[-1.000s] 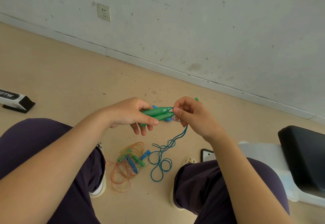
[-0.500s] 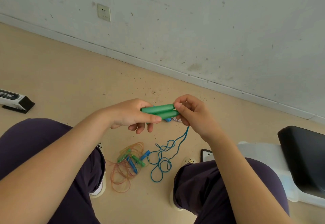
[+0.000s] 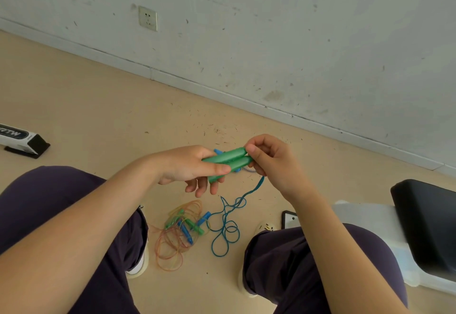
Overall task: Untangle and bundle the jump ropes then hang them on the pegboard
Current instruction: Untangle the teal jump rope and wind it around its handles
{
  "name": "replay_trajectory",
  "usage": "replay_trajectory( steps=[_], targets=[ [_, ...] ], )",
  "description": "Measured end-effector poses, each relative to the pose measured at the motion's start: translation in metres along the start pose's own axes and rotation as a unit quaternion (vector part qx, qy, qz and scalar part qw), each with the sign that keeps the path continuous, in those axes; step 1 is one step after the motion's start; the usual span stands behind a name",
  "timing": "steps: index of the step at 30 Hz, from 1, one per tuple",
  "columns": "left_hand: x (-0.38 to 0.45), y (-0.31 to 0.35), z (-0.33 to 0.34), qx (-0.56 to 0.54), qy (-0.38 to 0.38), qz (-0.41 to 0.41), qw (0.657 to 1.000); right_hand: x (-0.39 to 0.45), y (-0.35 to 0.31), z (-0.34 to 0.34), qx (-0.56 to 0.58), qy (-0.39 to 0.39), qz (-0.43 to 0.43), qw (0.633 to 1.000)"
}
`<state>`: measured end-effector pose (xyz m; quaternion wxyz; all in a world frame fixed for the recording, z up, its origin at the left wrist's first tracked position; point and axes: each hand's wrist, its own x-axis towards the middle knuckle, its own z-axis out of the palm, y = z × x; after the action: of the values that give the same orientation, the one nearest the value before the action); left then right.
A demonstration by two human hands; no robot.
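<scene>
Hands meet above the floor point(image 3: 98, 106), between the person's knees: the left hand point(image 3: 190, 168) has its grip curled round two green handles point(image 3: 225, 163) held side by side, thumb laid along them, while the right hand point(image 3: 271, 158) pinches their far ends between thumb and fingers. From under that right grip a blue rope point(image 3: 228, 222) drops and lies in loose loops on the floor, just beside a tangle of orange rope point(image 3: 170, 247) with small blue and green handles point(image 3: 190, 227)
</scene>
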<state>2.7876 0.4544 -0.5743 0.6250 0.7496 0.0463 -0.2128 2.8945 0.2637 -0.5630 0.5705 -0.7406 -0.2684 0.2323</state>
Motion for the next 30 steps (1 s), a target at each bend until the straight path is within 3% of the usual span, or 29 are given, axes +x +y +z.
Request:
replay_trajectory(
  steps=[7, 9, 12, 14, 16, 18, 20, 24, 30],
  targets=[
    [0.002, -0.002, -0.004, -0.069, 0.017, 0.039, 0.997, 0.003, 0.003, 0.0, 0.042, 0.031, -0.021, 0.998],
    [0.005, -0.001, -0.006, -0.157, 0.09, 0.088, 0.979, 0.005, 0.005, -0.003, 0.05, 0.046, -0.012, 0.998],
    [0.006, 0.0, -0.018, -0.258, 0.25, 0.145, 0.922, 0.008, 0.009, -0.006, 0.015, 0.081, 0.01, 0.997],
    [0.006, -0.002, -0.022, -0.23, 0.32, 0.137, 0.909, 0.01, 0.011, -0.005, -0.023, 0.09, 0.026, 0.995],
    [0.006, -0.003, -0.02, -0.154, 0.335, 0.096, 0.925, 0.008, 0.01, -0.001, -0.064, 0.066, 0.036, 0.995],
    [0.006, -0.004, -0.015, -0.049, 0.293, 0.033, 0.954, 0.005, 0.008, 0.003, -0.093, 0.021, 0.028, 0.995],
    [0.003, -0.006, -0.012, 0.059, 0.195, -0.028, 0.979, 0.001, 0.004, 0.005, -0.109, -0.015, 0.006, 0.994],
    [-0.003, -0.002, -0.001, 0.103, -0.016, -0.081, 0.991, 0.0, -0.005, 0.007, -0.102, -0.017, -0.036, 0.994],
    [-0.001, 0.003, 0.005, 0.051, -0.039, -0.032, 0.997, -0.003, -0.008, 0.014, -0.089, -0.031, -0.045, 0.995]
  ],
)
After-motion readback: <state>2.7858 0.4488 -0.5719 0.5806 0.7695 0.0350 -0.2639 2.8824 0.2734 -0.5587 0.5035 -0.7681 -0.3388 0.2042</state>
